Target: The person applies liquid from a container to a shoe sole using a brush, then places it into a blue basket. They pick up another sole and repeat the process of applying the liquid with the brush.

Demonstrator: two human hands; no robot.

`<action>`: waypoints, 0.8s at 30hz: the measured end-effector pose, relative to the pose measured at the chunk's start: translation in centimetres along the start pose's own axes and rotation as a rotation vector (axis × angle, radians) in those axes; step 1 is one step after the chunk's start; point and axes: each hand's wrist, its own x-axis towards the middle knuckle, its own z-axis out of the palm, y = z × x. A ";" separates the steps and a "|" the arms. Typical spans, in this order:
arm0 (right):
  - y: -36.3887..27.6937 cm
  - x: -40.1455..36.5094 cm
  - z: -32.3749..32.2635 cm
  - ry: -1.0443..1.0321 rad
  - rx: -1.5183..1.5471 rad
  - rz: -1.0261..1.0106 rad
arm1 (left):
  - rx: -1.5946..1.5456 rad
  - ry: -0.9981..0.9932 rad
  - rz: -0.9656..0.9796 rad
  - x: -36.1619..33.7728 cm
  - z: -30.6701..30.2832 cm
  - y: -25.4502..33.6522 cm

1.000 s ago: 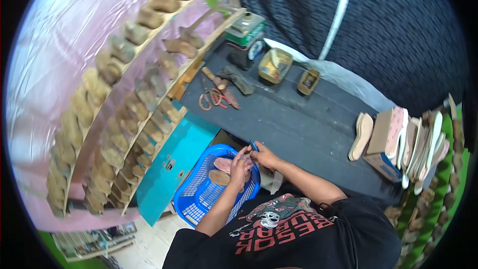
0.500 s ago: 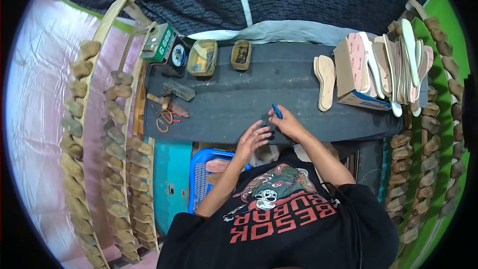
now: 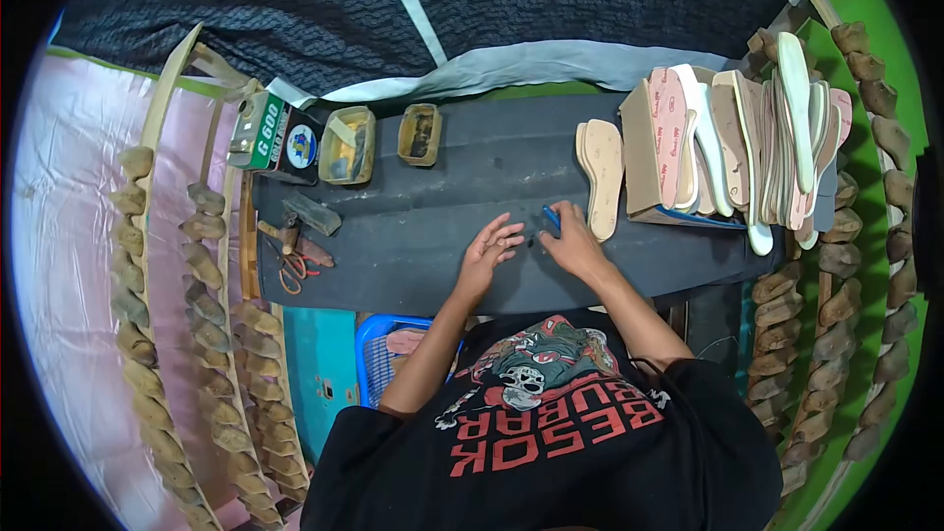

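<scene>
My right hand (image 3: 575, 246) is closed around a blue pen (image 3: 552, 217), whose upper end sticks out past the fingers. It hovers over the front of the dark work table (image 3: 413, 221). To its left, my left hand (image 3: 492, 248) has its fingers apart and holds nothing. A small stack of shoe insoles (image 3: 601, 177) lies just beyond my right hand. Farther right, a cardboard box (image 3: 641, 152) is packed with many upright insoles (image 3: 777, 143) in beige, pink and white.
At the left stand a G 600 can (image 3: 277, 143) and two tubs (image 3: 348, 162), (image 3: 420, 135). Near them lie a grey block (image 3: 313, 213) and scissors (image 3: 293, 273). A blue basket (image 3: 372, 359) sits below the table edge. Racks of shoe lasts (image 3: 138, 285) flank both sides.
The head view has shifted, so the table items appear farther left. My right hand, still with the blue pen, is now closer to the insole stack. My left hand stays open.
</scene>
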 end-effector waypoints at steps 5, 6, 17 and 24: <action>2.4 -0.2 -4.2 0.063 -0.066 0.109 | 0.049 -0.125 -0.038 4.7 4.8 -1.6; 2.7 -0.3 -4.7 0.093 -0.057 0.097 | 0.030 -0.141 -0.053 5.6 5.8 -1.9; 1.4 -0.8 -4.5 0.246 -0.166 0.433 | 0.037 -0.499 -0.216 12.3 8.5 -0.8; -0.3 -0.9 -3.8 0.243 -0.255 0.474 | 0.035 -0.534 -0.225 13.0 7.3 0.2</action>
